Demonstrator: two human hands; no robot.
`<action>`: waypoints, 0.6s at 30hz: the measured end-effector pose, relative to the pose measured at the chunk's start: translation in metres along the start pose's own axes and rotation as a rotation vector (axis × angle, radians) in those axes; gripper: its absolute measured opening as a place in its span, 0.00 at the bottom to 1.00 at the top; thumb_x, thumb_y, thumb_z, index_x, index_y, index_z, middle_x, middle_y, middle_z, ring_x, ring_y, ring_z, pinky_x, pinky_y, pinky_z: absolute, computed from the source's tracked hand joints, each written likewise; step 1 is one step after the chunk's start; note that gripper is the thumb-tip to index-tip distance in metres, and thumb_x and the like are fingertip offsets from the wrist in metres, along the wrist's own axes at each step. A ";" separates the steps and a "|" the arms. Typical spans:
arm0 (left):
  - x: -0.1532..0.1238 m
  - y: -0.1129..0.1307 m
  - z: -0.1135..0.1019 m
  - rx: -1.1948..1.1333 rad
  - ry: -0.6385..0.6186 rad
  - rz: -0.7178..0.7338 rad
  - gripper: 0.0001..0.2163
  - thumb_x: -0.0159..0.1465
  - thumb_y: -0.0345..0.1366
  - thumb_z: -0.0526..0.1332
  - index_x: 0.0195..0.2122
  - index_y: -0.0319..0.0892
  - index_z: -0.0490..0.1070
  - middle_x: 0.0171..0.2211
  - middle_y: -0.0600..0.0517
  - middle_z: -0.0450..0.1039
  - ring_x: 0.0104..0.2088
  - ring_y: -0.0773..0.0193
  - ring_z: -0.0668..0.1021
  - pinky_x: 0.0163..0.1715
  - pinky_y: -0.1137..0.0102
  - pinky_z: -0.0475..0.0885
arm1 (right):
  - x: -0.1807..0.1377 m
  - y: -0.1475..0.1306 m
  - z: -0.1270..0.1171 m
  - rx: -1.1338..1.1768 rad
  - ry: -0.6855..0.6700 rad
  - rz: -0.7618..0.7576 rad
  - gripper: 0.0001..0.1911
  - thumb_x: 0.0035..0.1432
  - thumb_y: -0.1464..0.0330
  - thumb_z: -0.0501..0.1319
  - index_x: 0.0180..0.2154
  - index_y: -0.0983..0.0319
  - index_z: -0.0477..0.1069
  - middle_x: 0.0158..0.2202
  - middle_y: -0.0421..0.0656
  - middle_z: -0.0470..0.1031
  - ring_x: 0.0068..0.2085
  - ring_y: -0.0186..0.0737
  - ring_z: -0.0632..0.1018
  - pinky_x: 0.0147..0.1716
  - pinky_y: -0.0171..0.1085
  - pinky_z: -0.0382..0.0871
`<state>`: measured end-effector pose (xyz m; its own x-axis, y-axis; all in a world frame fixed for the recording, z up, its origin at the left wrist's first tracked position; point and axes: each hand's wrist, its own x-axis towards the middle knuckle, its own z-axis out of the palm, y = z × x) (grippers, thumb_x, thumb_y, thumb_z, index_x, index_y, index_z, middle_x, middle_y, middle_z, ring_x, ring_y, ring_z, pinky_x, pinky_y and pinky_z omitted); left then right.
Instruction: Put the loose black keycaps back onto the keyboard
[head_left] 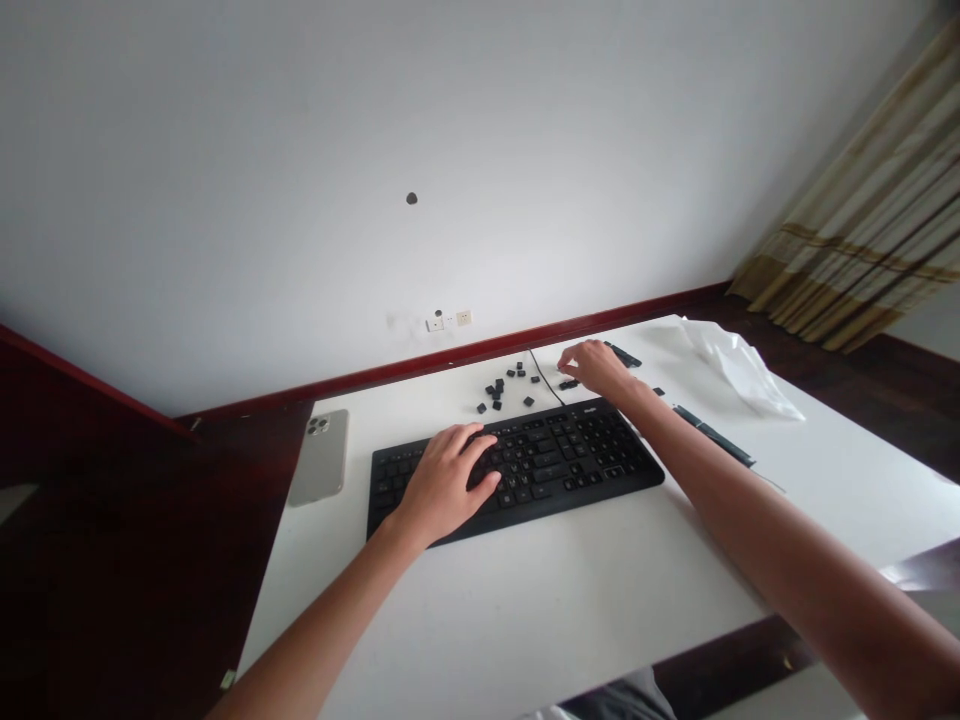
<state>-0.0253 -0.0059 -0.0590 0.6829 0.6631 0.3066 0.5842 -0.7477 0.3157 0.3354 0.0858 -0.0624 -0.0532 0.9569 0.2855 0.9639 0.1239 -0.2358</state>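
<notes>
A black keyboard [570,455] lies on a white table [525,590]. My left hand [446,480] rests flat on the keyboard's left half, fingers spread over the keys. My right hand [596,368] reaches past the keyboard's far edge, fingertips down on a loose black keycap [568,384]. Whether it grips the cap is unclear. Several loose black keycaps [504,388] lie scattered behind the keyboard, left of that hand. The keyboard's cable [545,378] runs back toward the wall.
A grey phone [321,455] lies face down at the table's left edge. A long black bar [712,434] lies right of the keyboard, another black piece [622,353] beyond my right hand. A white plastic bag [731,365] sits at the far right. Curtains [870,250] hang right.
</notes>
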 end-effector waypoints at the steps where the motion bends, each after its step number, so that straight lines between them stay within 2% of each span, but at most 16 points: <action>1: 0.000 0.000 0.000 -0.002 0.001 0.002 0.18 0.72 0.41 0.61 0.62 0.51 0.69 0.64 0.48 0.69 0.64 0.50 0.71 0.66 0.49 0.68 | 0.002 -0.003 -0.003 0.004 -0.007 0.005 0.07 0.59 0.72 0.66 0.35 0.61 0.84 0.33 0.48 0.85 0.37 0.50 0.83 0.42 0.44 0.76; 4: 0.000 0.000 -0.001 -0.003 0.001 0.000 0.18 0.72 0.41 0.61 0.62 0.50 0.69 0.63 0.48 0.69 0.64 0.50 0.71 0.66 0.50 0.68 | -0.007 -0.014 -0.019 0.091 0.025 0.014 0.08 0.61 0.71 0.65 0.39 0.60 0.84 0.37 0.46 0.86 0.38 0.48 0.84 0.43 0.43 0.77; 7: 0.000 0.000 0.000 -0.003 -0.002 -0.002 0.18 0.71 0.41 0.61 0.62 0.50 0.70 0.63 0.47 0.69 0.63 0.50 0.72 0.66 0.50 0.68 | -0.040 -0.032 -0.040 0.360 0.101 0.061 0.08 0.60 0.64 0.68 0.41 0.57 0.84 0.38 0.42 0.86 0.40 0.47 0.85 0.44 0.42 0.79; 10: 0.001 0.000 0.000 -0.002 0.002 -0.002 0.18 0.71 0.41 0.62 0.61 0.49 0.70 0.63 0.46 0.69 0.63 0.49 0.72 0.66 0.49 0.68 | -0.091 -0.053 -0.055 0.563 -0.002 0.078 0.11 0.59 0.59 0.70 0.42 0.56 0.84 0.40 0.42 0.86 0.41 0.48 0.86 0.46 0.43 0.82; 13: 0.001 0.000 0.000 0.004 0.003 -0.003 0.18 0.71 0.41 0.61 0.61 0.48 0.70 0.63 0.46 0.69 0.64 0.49 0.72 0.66 0.49 0.68 | -0.143 -0.067 -0.054 0.647 -0.076 0.101 0.13 0.62 0.58 0.68 0.45 0.55 0.83 0.44 0.43 0.86 0.42 0.48 0.86 0.45 0.43 0.84; 15: 0.000 0.001 0.000 0.007 0.005 -0.002 0.18 0.71 0.41 0.62 0.61 0.49 0.70 0.63 0.46 0.69 0.63 0.49 0.72 0.66 0.49 0.69 | -0.168 -0.072 -0.047 0.604 -0.050 0.098 0.12 0.63 0.58 0.67 0.44 0.54 0.83 0.46 0.42 0.85 0.43 0.49 0.86 0.45 0.43 0.84; 18: 0.000 0.001 0.000 0.007 0.007 -0.001 0.18 0.71 0.41 0.61 0.61 0.49 0.70 0.63 0.46 0.69 0.63 0.48 0.72 0.65 0.49 0.69 | -0.187 -0.074 -0.033 0.504 0.017 0.062 0.10 0.65 0.59 0.65 0.44 0.52 0.83 0.46 0.42 0.85 0.44 0.49 0.85 0.40 0.43 0.85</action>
<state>-0.0247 -0.0061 -0.0591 0.6794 0.6638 0.3128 0.5879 -0.7475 0.3093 0.2829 -0.1106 -0.0677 0.0083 0.9626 0.2709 0.7191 0.1825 -0.6705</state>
